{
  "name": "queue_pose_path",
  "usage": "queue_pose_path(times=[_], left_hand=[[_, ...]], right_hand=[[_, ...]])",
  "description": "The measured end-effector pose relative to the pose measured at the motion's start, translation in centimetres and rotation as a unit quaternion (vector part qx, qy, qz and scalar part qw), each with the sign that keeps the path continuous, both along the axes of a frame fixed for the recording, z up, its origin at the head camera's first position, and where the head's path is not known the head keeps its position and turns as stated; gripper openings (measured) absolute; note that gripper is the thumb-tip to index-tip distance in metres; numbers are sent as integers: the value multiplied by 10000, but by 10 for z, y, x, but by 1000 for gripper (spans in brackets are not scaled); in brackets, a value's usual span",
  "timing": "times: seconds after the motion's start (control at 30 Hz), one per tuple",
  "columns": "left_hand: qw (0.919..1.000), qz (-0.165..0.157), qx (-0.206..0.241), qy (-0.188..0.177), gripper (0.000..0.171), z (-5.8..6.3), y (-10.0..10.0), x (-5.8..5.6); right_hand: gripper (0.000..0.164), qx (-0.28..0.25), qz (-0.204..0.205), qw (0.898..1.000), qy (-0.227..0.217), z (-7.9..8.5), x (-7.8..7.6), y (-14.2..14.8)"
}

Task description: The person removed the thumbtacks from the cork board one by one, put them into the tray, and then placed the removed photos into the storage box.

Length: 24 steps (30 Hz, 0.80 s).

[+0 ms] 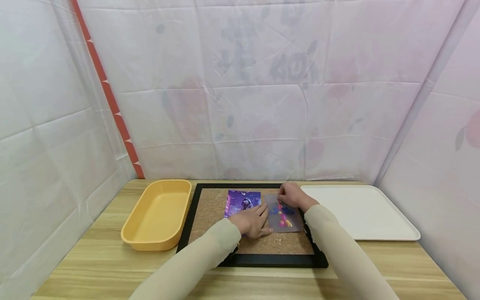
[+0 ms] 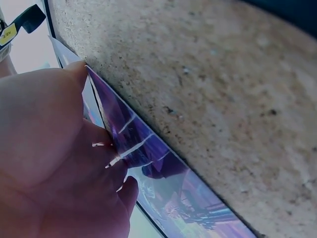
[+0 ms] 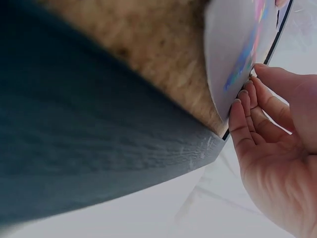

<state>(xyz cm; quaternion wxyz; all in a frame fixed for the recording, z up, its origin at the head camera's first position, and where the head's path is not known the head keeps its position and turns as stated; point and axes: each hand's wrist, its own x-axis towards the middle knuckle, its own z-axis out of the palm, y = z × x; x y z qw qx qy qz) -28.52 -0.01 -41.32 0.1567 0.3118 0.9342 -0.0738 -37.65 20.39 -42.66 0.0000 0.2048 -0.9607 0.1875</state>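
A cork board (image 1: 211, 212) with a black frame (image 1: 277, 261) lies on the table. Two printed pictures are on it: a purple one with a hooded figure (image 1: 245, 203) and a grey sheet with pink, yellow and blue marks (image 1: 275, 208). My left hand (image 1: 252, 221) lies flat with fingers spread, pressing across the purple picture's lower right and the sheet's left edge. At the grey sheet's top edge, my right hand (image 1: 294, 195) has thumb and index fingertips pinched together on a small thing (image 3: 251, 76); its kind I cannot tell.
A yellow tray (image 1: 127, 230) stands left of the board. To the right is a flat white tray (image 1: 375, 238), partly behind my right sleeve. White cloth walls (image 1: 255, 112) enclose the wooden table (image 1: 93, 258) at the back and sides.
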Motion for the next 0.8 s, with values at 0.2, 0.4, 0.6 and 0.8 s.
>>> queue_pose_path(times=[0.2,0.4,0.6,0.8], left_hand=[[9999,55,-22,-124,74,5,1,2],[9997,142,119,-184,74,5,2,2],[9995,134,130,-240,75,1,2,1],[9994,191,120,-247,75,-2,2,-1]], right_hand=[[25,200,-52,9996,-207,3,-4,-2],[27,244,-273,9982,-480,5,-6,-2],[21,185,-254,9981,-539,5,-5,0],[19,157,-248,9981,-536,2,-6,0]])
